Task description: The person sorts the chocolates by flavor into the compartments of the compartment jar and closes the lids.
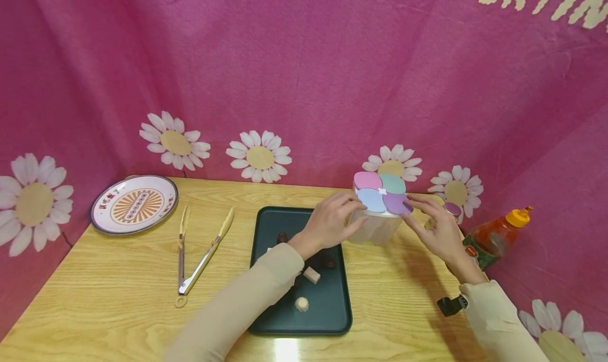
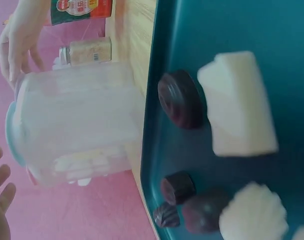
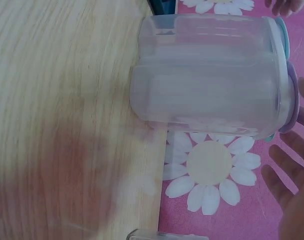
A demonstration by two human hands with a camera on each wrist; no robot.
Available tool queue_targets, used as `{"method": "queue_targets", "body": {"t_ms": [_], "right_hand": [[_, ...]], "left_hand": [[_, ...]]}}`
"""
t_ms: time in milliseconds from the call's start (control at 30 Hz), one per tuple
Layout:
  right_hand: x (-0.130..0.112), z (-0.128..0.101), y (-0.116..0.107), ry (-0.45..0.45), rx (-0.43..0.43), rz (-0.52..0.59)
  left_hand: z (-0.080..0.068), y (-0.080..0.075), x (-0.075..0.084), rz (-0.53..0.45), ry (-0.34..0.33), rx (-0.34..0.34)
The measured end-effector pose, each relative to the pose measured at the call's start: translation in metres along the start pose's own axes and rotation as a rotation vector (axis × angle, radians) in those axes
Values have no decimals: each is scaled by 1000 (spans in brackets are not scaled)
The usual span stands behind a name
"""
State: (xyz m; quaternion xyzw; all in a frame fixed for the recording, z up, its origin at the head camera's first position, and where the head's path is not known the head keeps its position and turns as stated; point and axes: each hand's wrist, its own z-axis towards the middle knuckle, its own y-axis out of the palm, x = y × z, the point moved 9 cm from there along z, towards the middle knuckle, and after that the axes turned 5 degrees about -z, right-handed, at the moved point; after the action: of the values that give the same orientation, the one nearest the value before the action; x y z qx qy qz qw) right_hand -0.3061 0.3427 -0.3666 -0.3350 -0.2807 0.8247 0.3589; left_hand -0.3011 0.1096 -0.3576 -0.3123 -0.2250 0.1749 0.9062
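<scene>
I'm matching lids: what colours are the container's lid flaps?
The lid flaps: pink, green, blue, purple; clearest in head view.

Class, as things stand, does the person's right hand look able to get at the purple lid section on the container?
Very likely yes: the right hand is beside the purple lid section, nothing shows between them, and the left hand is over by the blue section.

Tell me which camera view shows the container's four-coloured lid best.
The head view: it looks down on the lid, showing pink, green, blue and purple together. Both wrist views catch it nearly edge-on: the right shows slim purple and green edges, the left mainly a pale blue-green one.
</scene>
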Motion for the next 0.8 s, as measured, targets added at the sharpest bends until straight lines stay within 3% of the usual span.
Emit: {"method": "queue_targets", "body": {"t_ms": [300, 800], "right_hand": [[4, 6, 4, -22, -6, -33], [3, 4, 5, -22, 12, -48]], "left_hand": [[17, 19, 10, 112, 49, 12], [22, 23, 2, 191, -2, 2]]}}
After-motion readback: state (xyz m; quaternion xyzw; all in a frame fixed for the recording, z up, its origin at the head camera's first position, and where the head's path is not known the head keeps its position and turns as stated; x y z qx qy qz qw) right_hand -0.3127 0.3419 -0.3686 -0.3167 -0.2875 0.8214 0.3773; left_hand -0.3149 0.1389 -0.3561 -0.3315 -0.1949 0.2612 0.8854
